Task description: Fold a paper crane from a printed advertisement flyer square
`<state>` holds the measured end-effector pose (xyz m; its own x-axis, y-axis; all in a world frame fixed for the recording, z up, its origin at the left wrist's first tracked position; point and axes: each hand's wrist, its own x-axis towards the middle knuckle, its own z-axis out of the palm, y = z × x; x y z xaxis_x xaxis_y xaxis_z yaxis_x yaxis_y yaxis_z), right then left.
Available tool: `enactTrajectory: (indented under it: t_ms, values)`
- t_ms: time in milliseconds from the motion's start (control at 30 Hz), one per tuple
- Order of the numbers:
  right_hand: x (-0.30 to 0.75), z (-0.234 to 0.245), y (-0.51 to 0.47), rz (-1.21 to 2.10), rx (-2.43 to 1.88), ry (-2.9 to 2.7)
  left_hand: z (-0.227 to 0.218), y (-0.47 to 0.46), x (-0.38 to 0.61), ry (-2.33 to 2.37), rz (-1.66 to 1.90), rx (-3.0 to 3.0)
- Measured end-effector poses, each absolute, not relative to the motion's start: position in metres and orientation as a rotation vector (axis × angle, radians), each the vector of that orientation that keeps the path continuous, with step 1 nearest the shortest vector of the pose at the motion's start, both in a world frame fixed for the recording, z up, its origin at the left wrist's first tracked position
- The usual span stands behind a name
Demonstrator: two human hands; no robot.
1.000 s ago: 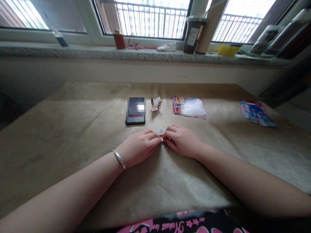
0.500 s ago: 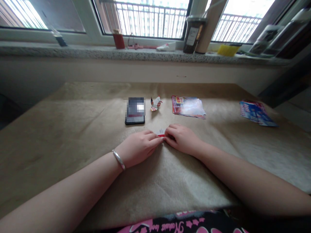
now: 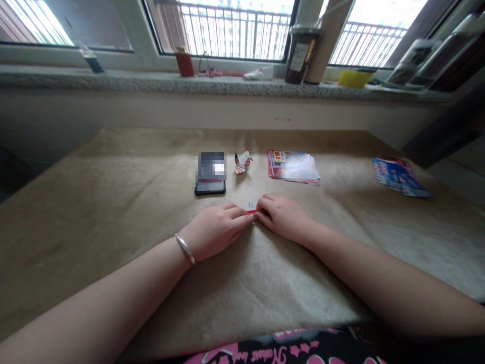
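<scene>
A small white and red piece of paper (image 3: pixel 250 206) lies on the table between my hands, mostly covered by fingers. My left hand (image 3: pixel 220 227) is closed on its left part, thumb and fingertips at the near edge. From the other side my right hand (image 3: pixel 282 215) pinches it, fingers curled. The fingertips of both hands nearly meet. Just beyond stands a folded paper bird (image 3: pixel 242 163), white with red and dark patterns. A phone (image 3: pixel 210 174), its screen blurred, lies left of the bird. Right of it is a stack of printed paper sheets (image 3: pixel 293 167).
More blue and red printed papers (image 3: pixel 401 177) lie fanned out at the table's right. The table (image 3: pixel 113 212) has a tan cover. Behind it, the stone windowsill (image 3: pixel 235 87) carries a red container (image 3: pixel 184 63), a dark lidded jar (image 3: pixel 299 55) and a yellow item (image 3: pixel 355 78).
Almost nothing differs. Both hands stay on the paper, with only a very slight shift of the fingertips.
</scene>
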<state>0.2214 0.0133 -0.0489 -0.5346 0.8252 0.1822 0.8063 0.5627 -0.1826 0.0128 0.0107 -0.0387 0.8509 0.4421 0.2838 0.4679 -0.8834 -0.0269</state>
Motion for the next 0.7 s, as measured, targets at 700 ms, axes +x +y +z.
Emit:
enactTrajectory:
  t_ms: [700]
  values:
    - [0.236,-0.036,0.007,-0.133,-1.029,-2.695,-0.037,0.009,0.016,-0.82,-0.401,-2.926]
